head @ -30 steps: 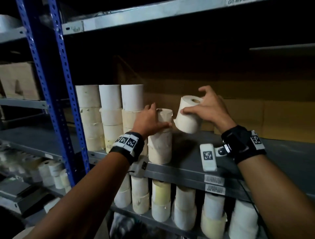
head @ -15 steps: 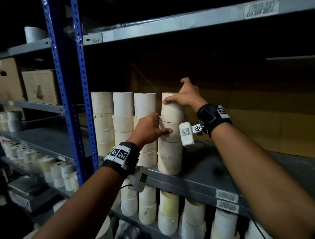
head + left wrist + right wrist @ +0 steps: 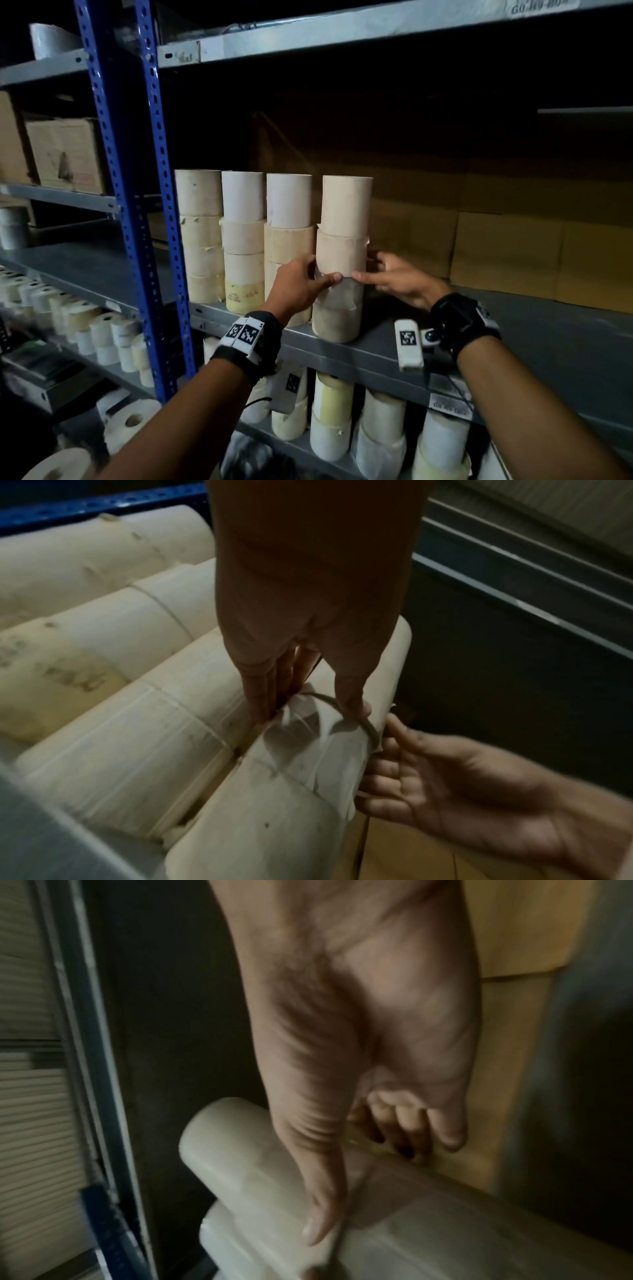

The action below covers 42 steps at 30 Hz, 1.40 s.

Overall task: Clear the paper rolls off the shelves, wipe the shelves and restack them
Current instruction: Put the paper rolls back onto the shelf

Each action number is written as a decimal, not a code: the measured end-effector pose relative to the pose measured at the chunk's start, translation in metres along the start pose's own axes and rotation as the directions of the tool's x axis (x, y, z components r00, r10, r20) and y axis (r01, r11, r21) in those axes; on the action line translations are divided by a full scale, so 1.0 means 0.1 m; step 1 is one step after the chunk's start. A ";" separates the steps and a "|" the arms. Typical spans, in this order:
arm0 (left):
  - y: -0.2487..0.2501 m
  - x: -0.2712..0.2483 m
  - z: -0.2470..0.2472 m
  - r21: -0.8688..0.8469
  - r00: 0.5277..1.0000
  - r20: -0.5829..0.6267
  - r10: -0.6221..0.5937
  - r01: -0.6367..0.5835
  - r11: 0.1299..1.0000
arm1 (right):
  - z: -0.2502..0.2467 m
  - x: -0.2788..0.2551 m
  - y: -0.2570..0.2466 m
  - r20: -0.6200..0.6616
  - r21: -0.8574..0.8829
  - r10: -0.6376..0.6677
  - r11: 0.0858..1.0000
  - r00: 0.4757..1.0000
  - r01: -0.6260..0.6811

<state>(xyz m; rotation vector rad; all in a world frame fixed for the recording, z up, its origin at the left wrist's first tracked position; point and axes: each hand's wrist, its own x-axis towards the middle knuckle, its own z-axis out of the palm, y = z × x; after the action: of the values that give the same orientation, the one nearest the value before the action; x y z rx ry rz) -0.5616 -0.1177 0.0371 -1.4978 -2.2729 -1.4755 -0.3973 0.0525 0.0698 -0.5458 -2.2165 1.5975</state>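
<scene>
Four stacks of cream and white paper rolls stand on the grey middle shelf [image 3: 376, 356]. The rightmost stack [image 3: 344, 219] stands slightly apart from the others. At mid height my left hand [image 3: 323, 269] grips its left side, thumb across the front. My right hand [image 3: 365, 266] grips its right side, thumb tip at the front and fingers curled behind. In the left wrist view my left hand [image 3: 308, 712] pinches the roll [image 3: 274, 791], with my right hand [image 3: 445, 785] beside it. In the right wrist view my right hand [image 3: 363, 1188] wraps the roll [image 3: 240, 1150].
A blue perforated upright [image 3: 137, 205] stands left of the stacks. Cardboard boxes [image 3: 513, 257] line the back of the shelf to the right. More rolls [image 3: 329, 411] fill the shelf below and the lower left shelf [image 3: 85, 325]. A metal shelf [image 3: 342, 31] runs overhead.
My right hand carried a roll onto the top of the rightmost stack, let go and dropped to the stack's middle. My left hand stayed on the stack.
</scene>
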 end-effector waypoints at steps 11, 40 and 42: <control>-0.02 0.02 0.07 -0.062 0.999 -0.049 -0.013 0.010 0.998 | 0.18 0.02 0.16 -0.098 0.079 -0.156 0.983 0.983 0.164; 0.53 0.27 -0.17 0.171 0.994 -0.108 0.032 -0.013 0.985 | 0.18 0.13 -0.48 -0.280 -0.115 -0.273 0.961 0.920 0.251; 0.57 0.24 -0.20 0.174 0.997 -0.078 0.020 -0.006 0.985 | 0.21 0.08 -0.51 -0.287 -0.110 -0.263 0.964 0.921 0.241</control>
<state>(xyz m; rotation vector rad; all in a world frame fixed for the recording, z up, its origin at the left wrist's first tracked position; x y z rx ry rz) -0.5415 -0.1110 0.0985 -1.3785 -2.2742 -1.2717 -0.4197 0.0252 0.1123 -0.4648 -2.0278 1.2190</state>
